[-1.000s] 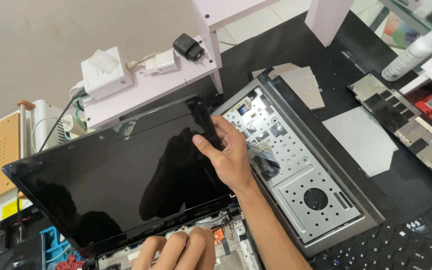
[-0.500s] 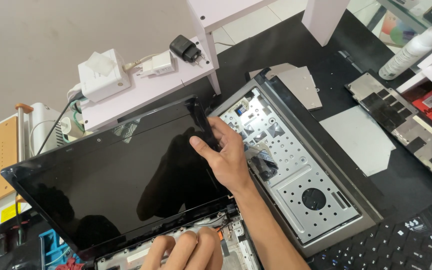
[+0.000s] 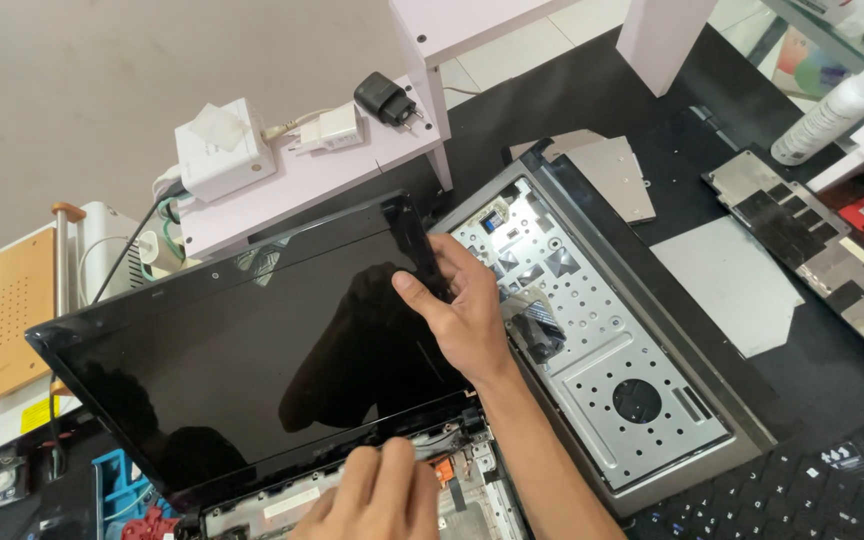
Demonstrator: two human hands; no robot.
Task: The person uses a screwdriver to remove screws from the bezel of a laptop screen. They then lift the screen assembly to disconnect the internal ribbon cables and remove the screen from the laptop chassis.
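Black desk (image 3: pixel 592 110) fills the right of the view, a plain beige wall behind it at upper left. On the desk lies an opened laptop base (image 3: pixel 602 370), its silver perforated inner plate exposed, with a round hole near the lower end. Laptop screen panel (image 3: pixel 242 350), black and glossy, stands tilted up to the left of the base, its lower edge near the exposed hinge area. Right hand (image 3: pixel 462 315) is clamped on the panel's right edge, thumb on the glass, fingers wrapped behind the bezel. Left hand (image 3: pixel 377 495) sits at the panel's bottom edge, fingers curled together against the hinge area; whether it grips anything cannot be told. White shelf (image 3: pixel 322 175) behind the panel carries a white adapter box (image 3: pixel 217 150), a white plug (image 3: pixel 332 128) and a black charger (image 3: pixel 384 100). Loose metal plates (image 3: pixel 727 280) lie well apart on the right.
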